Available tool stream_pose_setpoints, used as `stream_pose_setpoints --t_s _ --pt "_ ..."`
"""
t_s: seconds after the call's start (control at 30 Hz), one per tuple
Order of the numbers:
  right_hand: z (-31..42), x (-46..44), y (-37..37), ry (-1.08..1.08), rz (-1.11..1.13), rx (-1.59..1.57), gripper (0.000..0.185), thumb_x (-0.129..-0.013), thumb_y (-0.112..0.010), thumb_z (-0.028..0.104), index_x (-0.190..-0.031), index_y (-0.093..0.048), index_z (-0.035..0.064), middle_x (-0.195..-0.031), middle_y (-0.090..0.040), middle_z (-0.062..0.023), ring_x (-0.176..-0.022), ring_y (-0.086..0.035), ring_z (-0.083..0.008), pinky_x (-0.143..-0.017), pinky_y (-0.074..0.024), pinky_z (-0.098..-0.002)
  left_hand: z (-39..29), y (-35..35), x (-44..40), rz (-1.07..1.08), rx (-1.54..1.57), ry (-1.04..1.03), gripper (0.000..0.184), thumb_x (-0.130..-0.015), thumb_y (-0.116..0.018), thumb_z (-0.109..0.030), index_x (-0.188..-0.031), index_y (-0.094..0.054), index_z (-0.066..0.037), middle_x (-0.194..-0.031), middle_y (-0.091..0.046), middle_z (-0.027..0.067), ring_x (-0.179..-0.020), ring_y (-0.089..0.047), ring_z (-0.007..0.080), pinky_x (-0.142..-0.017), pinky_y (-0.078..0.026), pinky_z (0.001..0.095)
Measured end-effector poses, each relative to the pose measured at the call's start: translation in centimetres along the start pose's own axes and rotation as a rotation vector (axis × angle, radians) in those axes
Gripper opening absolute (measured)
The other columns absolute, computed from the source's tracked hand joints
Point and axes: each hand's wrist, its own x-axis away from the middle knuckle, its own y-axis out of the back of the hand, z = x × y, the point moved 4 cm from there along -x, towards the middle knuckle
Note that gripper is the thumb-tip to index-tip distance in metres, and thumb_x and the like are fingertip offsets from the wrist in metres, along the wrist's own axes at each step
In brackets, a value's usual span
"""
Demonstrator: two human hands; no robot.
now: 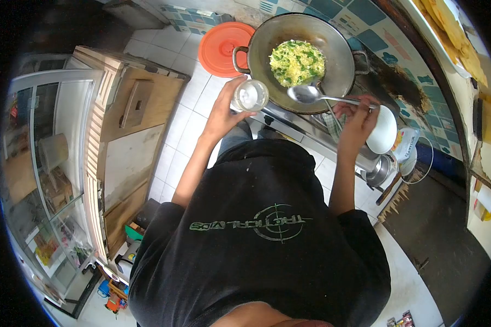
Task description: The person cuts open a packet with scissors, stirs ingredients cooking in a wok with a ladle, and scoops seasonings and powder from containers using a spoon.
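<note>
My left hand (223, 109) is closed around a small clear glass jar (251, 96) with something white at its bottom. The jar is beside the near left rim of a large wok (337, 60). In the wok lies a yellow and green mixture (297, 62) that looks like egg with chopped greens. My right hand (358, 117) grips a metal spoon (305, 94) by its handle, its bowl over the near side of the wok. A second thin metal handle (331, 111) leans over the wok's rim near my right fingers; whether they touch it, I cannot tell.
An orange-red round lid (223, 49) lies left of the wok. Right of my hand are a white bowl (382, 129), a plastic packet (405, 144) and a small metal pot (379, 171). A wooden cabinet (131, 131) stands at left, a tiled wall (360, 13) behind the stove.
</note>
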Motion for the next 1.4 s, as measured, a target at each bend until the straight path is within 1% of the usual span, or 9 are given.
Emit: stream_pose_setpoints --t_s 0.1,0.37,0.5,0.53,0.8,0.93,1.17,1.33,1.4 --pt "-1.1 -1.1 4.0 0.028 -0.105 0.044 0.015 -0.103 -0.038 0.017 -0.105 -0.04 0.0019 -0.078 -0.057 -0.0147 -0.059 -0.059 -0.0195 -0.049 -0.0442 -0.027 0.5 0.2 0.3 -0.009 -0.01 -0.015 0.087 -0.058 -0.086 -0.009 -0.134 -0.044 -0.006 -0.133 -0.052 0.0148 -0.123 -0.05 0.0327 -0.104 -0.041 0.0415" --pt "-7.7 -1.4 9.4 -0.016 -0.129 0.132 0.011 -0.102 -0.038 0.013 -0.105 -0.04 0.0027 -0.075 -0.054 -0.0114 -0.06 -0.059 -0.0196 -0.051 -0.0477 -0.0308 0.6 0.4 0.7 -0.008 0.026 0.017 0.088 -0.062 -0.087 -0.01 -0.137 -0.042 -0.005 -0.136 -0.051 0.0136 -0.127 -0.048 0.0273 -0.108 -0.037 0.0397" --pt "-10.0 0.0 9.0 0.046 -0.139 0.147 0.013 -0.101 -0.039 0.012 -0.108 -0.04 0.001 -0.075 -0.059 -0.0163 -0.061 -0.062 -0.0216 -0.054 -0.049 -0.0304 0.5 0.7 0.7 0.017 0.015 -0.008 0.088 -0.062 -0.087 -0.011 -0.137 -0.042 -0.005 -0.137 -0.05 0.0141 -0.128 -0.048 0.0273 -0.108 -0.036 0.0398" --pt "-10.0 0.5 8.8 -0.043 -0.172 0.183 0.016 -0.102 -0.042 0.017 -0.105 -0.039 0.002 -0.076 -0.054 -0.012 -0.06 -0.061 -0.0187 -0.052 -0.0489 -0.03 0.4 0.8 0.7 0.024 0.002 -0.018 0.088 -0.061 -0.087 -0.01 -0.136 -0.042 -0.005 -0.136 -0.051 0.0137 -0.127 -0.048 0.0287 -0.107 -0.038 0.0402" --pt "-10.6 4.7 6.9 0.035 -0.36 0.199 0.017 -0.103 -0.041 0.017 -0.105 -0.042 0.0005 -0.073 -0.058 -0.0113 -0.061 -0.062 -0.0165 -0.056 -0.0512 -0.0298 1.4 3.3 -2.2 0.222 -0.021 -0.106 0.087 -0.06 -0.087 -0.01 -0.135 -0.043 -0.006 -0.135 -0.051 0.0141 -0.125 -0.05 0.0316 -0.105 -0.04 0.0419" --pt "-11.0 6.1 4.9 0.071 -0.431 0.284 0.017 -0.102 -0.044 0.018 -0.104 -0.043 0.0006 -0.073 -0.062 -0.0114 -0.06 -0.061 -0.0144 -0.057 -0.0507 -0.0282 2.4 4.9 -4.4 0.302 0.008 -0.131 0.082 -0.063 -0.087 -0.014 -0.133 -0.045 -0.006 -0.136 -0.051 0.0129 -0.127 -0.048 0.0269 -0.108 -0.036 0.0406" --pt "-12.7 4.6 1.7 0.108 -0.447 0.595 0.017 -0.101 -0.047 0.017 -0.103 -0.045 0.0005 -0.073 -0.063 -0.0113 -0.06 -0.062 -0.0148 -0.056 -0.048 -0.0293 4.5 6.6 -6.1 0.36 0.079 -0.27 0.087 -0.061 -0.087 -0.012 -0.135 -0.043 -0.006 -0.135 -0.05 0.0157 -0.126 -0.049 0.0323 -0.104 -0.04 0.0422" --pt "-13.0 1.2 -0.5 0.086 -0.4 0.915 0.015 -0.098 -0.049 0.015 -0.098 -0.045 -0.0004 -0.076 -0.061 -0.0257 -0.068 -0.061 -0.0454 -0.058 -0.0472 -0.0452 5.3 8.7 -6.0 0.367 0.111 -0.254 0.087 -0.061 -0.086 -0.012 -0.135 -0.043 -0.006 -0.136 -0.05 0.0153 -0.127 -0.049 0.0315 -0.105 -0.039 0.0419" --pt "-12.8 0.1 -1.5 0.231 -0.375 1.027 0.018 -0.098 -0.05 0.016 -0.098 -0.045 -0.001 -0.075 -0.061 -0.0261 -0.068 -0.062 -0.0453 -0.056 -0.0468 -0.0468 6.4 9.3 -6.0 0.37 0.13 -0.218 0.086 -0.063 -0.086 -0.013 -0.136 -0.042 -0.004 -0.139 -0.049 0.014 -0.13 -0.046 0.0278 -0.108 -0.035 0.0404"
